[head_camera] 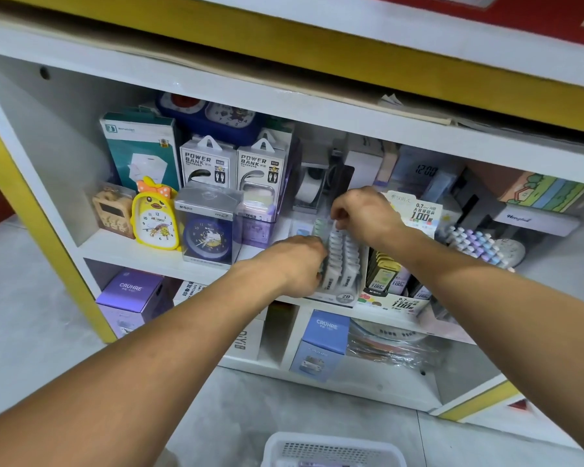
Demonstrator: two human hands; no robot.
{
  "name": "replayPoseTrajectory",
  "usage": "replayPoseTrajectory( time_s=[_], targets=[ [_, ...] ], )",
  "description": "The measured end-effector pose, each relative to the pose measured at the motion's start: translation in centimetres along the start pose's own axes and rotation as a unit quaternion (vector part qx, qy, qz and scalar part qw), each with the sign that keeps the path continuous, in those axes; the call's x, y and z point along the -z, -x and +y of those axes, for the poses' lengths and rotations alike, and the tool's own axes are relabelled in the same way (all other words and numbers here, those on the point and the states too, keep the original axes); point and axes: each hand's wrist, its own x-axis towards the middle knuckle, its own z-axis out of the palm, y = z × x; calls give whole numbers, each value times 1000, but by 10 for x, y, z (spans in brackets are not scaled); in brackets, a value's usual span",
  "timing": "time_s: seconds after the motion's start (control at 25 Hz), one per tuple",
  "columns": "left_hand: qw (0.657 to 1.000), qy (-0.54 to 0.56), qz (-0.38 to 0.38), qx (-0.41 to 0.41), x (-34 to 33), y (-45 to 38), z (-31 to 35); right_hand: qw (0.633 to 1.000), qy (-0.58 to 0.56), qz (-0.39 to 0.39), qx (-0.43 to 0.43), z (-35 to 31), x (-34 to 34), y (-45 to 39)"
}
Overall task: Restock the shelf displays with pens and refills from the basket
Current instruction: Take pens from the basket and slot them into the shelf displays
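A white display box of lead refill cases [343, 261], marked 2B on its front, stands on the middle shelf [142, 254]. My left hand [295, 266] presses against the box's left side, fingers curled onto the front cases. My right hand [361, 214] pinches a white refill case at the back row of the same box. To its right stands a second refill display [390, 281] with black and yellow packs. The white mesh basket [331, 451] sits on the floor at the bottom edge, its contents mostly out of view.
Left on the shelf stand alarm clocks [155, 219], power bank boxes [206, 163] and a teal box [142, 146]. Pastel pens [476, 244] fill a holder on the right. Purple and blue boxes [322, 345] sit on the lower shelf. The floor is grey.
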Motion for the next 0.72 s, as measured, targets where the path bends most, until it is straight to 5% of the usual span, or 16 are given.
replayPoseTrajectory(
  time_s=[0.4,0.72],
  targets=[
    [1000,-14,2,-9,0,0,-1,997,30,-66,6,1,-11,-1],
    [992,42,117,-33,7,22,29,976,-201,82,-32,-10,28,90]
  ],
)
